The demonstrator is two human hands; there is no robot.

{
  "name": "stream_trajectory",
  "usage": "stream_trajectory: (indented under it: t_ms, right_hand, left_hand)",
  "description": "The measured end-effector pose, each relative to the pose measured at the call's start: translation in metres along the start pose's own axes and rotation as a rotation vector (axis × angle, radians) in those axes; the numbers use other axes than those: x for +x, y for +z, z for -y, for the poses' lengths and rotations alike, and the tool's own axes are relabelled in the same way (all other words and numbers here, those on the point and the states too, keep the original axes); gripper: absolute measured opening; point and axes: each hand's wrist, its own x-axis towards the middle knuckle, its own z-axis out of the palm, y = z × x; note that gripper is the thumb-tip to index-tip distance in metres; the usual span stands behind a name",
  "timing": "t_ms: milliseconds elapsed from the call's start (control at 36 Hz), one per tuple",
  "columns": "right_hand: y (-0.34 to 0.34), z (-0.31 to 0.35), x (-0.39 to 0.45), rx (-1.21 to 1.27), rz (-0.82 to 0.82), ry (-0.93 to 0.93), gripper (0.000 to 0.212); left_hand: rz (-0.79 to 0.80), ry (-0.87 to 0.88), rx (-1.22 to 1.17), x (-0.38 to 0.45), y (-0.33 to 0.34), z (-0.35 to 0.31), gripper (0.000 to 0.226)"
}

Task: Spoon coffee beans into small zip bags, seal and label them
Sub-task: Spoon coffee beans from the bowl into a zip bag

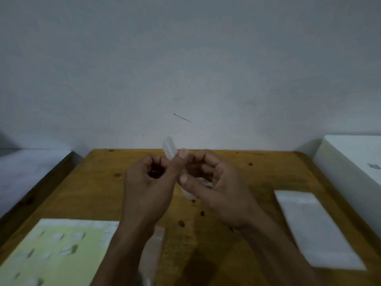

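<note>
both hands are up over the middle of the table (268,176), working one small clear zip bag (170,147) between them. the left hand (148,182) has its fingers (174,166) curled in, thumb pressed to the bag's upper part; the right hand (214,182) is curled too, thumb tip on the lower stretch of plastic. so both hands are closed on the same bag, which stands tilted in the air, its top poking above the knuckles and its bottom end showing below them.

it looks like the bag's mouth is being teased open or pinched along the zip; the blur keeps me from saying which. either way, the thing to do is keep the thumbs on opposite faces of the plastic, slide them against each other near the strip, and hold the bag upright so nothing spills.

counting: one bag in hand, one more clear bag (153,250) lying flat near the left wrist, one white stack (317,228) on the right that may be spare bags, one yellow-green label sheet (55,252) at the near left, and about four dark spots (181,223) on the wood that could be loose beans or knots. i can't spot a spoon.
</note>
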Motion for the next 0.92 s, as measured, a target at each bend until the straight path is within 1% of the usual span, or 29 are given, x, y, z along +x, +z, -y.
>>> stream_trajectory:
  t_ms: [83,167,306,333,361,444,500,583,806,861,917]
  right_hand:
    - [0.01,0.004,0.015,-0.002,0.021,0.035,0.027]
    - [0.013,0.007,0.026,0.035,0.048,0.054,0.027]
    - [0.01,0.006,0.032,0.07,0.065,0.081,0.023]
    - [0.008,0.006,0.031,0.043,0.049,0.079,0.02]
    - [0.007,0.004,0.031,-0.034,0.018,0.051,0.017]
    - [0.005,-0.003,0.029,-0.447,-0.112,-0.106,0.014]
    - [0.005,-0.007,0.028,-0.578,-0.19,-0.139,0.014]
    - [0.005,-0.007,0.025,-0.659,-0.243,-0.135,0.013]
    - [0.002,-0.005,0.017,-0.797,-0.322,-0.15,0.016]
    - [-0.004,-0.004,0.02,-0.808,-0.401,-0.17,0.017]
    - [-0.015,-0.003,0.025,-0.779,-0.46,-0.152,0.017]
  left_hand:
    - [0.015,-0.012,-0.073,0.01,-0.018,-0.003,0.04]
    - [0.049,-0.02,-0.092,0.014,-0.029,-0.005,0.034]
    - [0.075,0.044,-0.003,0.019,-0.031,-0.001,0.023]
    - [0.089,0.067,0.039,0.02,-0.03,0.0,0.023]
    - [0.104,0.094,0.094,0.021,-0.028,0.001,0.023]
    - [0.129,0.191,0.29,0.021,-0.021,0.004,0.029]
    - [0.127,0.242,0.41,0.02,-0.015,0.004,0.03]
    - [0.12,0.268,0.514,0.018,-0.006,0.001,0.029]
    - [0.192,0.246,0.628,0.018,0.008,-0.009,0.035]
    - [0.206,0.218,0.637,0.017,0.009,-0.011,0.035]
    - [0.231,0.19,0.657,0.012,0.012,-0.01,0.032]
